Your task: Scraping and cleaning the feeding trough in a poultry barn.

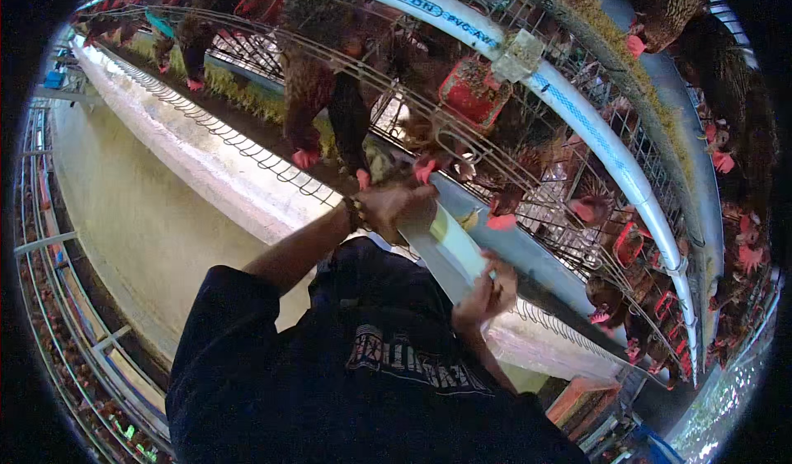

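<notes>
A smooth, pale, scoop-like piece (pixel 440 260) lies slantwise between my two hands, in front of my dark shirt. Its far end is covered by my left hand (pixel 396 209), which is curled over it with a band around the wrist. At its near right end my right hand (pixel 489 292) grips the edge, thumb and fingers bent. Some yellowish feed seems to show inside near the left hand. Just beyond runs a grey feed trough (pixel 535 257), and hens with red combs (pixel 365 178) reach down close to my left hand.
Wire cages (pixel 557 216) with brown hens and red cups (pixel 476 93) line the far side. A white PVC pipe (pixel 594 124) arches above them. Curved wire ends (pixel 247 148) project over a pale ledge (pixel 185 136). A concrete floor (pixel 136 216) and another cage row (pixel 68 303) lie left.
</notes>
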The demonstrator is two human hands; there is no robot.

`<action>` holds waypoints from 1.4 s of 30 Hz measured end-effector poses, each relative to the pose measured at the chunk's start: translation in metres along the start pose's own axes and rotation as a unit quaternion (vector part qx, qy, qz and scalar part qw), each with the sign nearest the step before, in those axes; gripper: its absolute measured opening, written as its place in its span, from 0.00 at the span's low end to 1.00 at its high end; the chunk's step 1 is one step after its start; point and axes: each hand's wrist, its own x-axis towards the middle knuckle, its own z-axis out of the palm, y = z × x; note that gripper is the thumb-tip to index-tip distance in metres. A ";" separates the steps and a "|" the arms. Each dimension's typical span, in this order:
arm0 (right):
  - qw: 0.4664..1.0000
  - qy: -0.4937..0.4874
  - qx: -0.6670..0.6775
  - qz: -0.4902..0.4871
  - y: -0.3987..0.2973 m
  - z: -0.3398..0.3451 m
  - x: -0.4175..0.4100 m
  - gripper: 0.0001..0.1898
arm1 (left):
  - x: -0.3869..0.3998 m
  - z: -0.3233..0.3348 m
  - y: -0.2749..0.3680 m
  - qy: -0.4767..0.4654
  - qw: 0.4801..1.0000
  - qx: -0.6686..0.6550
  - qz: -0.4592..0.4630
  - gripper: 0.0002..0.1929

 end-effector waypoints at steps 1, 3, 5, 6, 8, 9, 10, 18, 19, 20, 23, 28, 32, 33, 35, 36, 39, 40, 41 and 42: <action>0.996 -0.008 0.065 -0.059 0.009 0.015 0.002 0.05 | -0.012 -0.008 -0.009 0.041 0.998 -0.039 0.016 0.60; 0.989 -0.054 0.069 -0.118 -0.007 0.052 0.021 0.05 | -0.038 -0.040 -0.011 0.067 0.945 0.320 -0.020 0.63; 0.994 -0.103 0.019 -0.012 -0.020 0.077 0.018 0.06 | -0.069 -0.047 -0.042 0.154 0.982 0.077 -0.078 0.51; 0.994 -0.093 0.058 -0.015 -0.024 0.087 0.026 0.05 | -0.052 -0.070 0.005 0.119 0.961 0.233 -0.088 0.49; 0.977 -0.123 0.139 -0.104 -0.049 0.089 0.036 0.11 | -0.052 -0.075 0.036 0.143 0.950 0.265 -0.079 0.48; 0.969 -0.129 0.152 -0.145 -0.058 0.084 0.040 0.13 | -0.051 -0.072 0.045 0.169 0.939 0.290 -0.071 0.48; 0.970 -0.123 0.150 -0.147 -0.060 0.074 0.042 0.13 | -0.048 -0.064 0.055 0.181 0.945 0.251 -0.107 0.50; 0.987 -0.090 0.124 -0.052 -0.025 -0.095 0.048 0.15 | 0.028 0.067 0.081 0.116 0.975 0.183 -0.052 0.58; 0.987 -0.087 0.122 -0.051 -0.024 -0.115 0.045 0.15 | 0.039 0.084 0.087 0.114 0.972 0.203 -0.007 0.57; 0.994 -0.074 0.076 -0.040 -0.023 -0.134 0.041 0.15 | 0.050 0.099 0.094 0.109 0.974 0.200 0.002 0.56; 0.997 -0.029 0.067 -0.006 -0.008 -0.172 0.033 0.11 | 0.080 0.122 0.105 0.080 0.979 0.183 0.024 0.54; 0.992 0.050 0.028 0.115 0.019 -0.184 0.034 0.10 | 0.100 0.126 0.096 0.042 0.989 0.136 0.031 0.51; 0.996 0.027 0.058 0.055 0.007 -0.151 0.045 0.09 | 0.091 0.110 0.083 0.047 0.985 0.167 -0.004 0.50; 0.996 0.034 0.055 0.060 0.002 -0.137 0.048 0.09 | 0.086 0.098 0.079 0.018 0.993 0.105 -0.042 0.52; 0.996 0.039 0.049 0.063 0.001 -0.121 0.049 0.10 | 0.076 0.082 0.069 -0.008 0.996 0.037 -0.077 0.53; 1.000 0.002 -0.001 0.024 0.008 -0.117 0.047 0.10 | 0.069 0.075 0.062 0.016 0.997 0.043 -0.066 0.54; 0.999 -0.002 -0.017 0.044 -0.045 -0.060 0.057 0.08 | 0.044 0.071 0.030 0.174 0.980 0.100 0.021 0.56; 1.000 0.004 -0.019 0.021 -0.058 -0.043 0.062 0.08 | 0.040 0.061 0.031 0.167 0.983 0.070 0.010 0.58; 1.000 0.010 -0.022 -0.003 -0.070 -0.029 0.063 0.08 | 0.036 0.054 0.031 0.161 0.986 0.041 -0.001 0.59; 0.999 0.008 -0.037 0.019 -0.080 -0.018 0.064 0.08 | 0.031 0.061 0.019 0.221 0.974 -0.022 0.038 0.60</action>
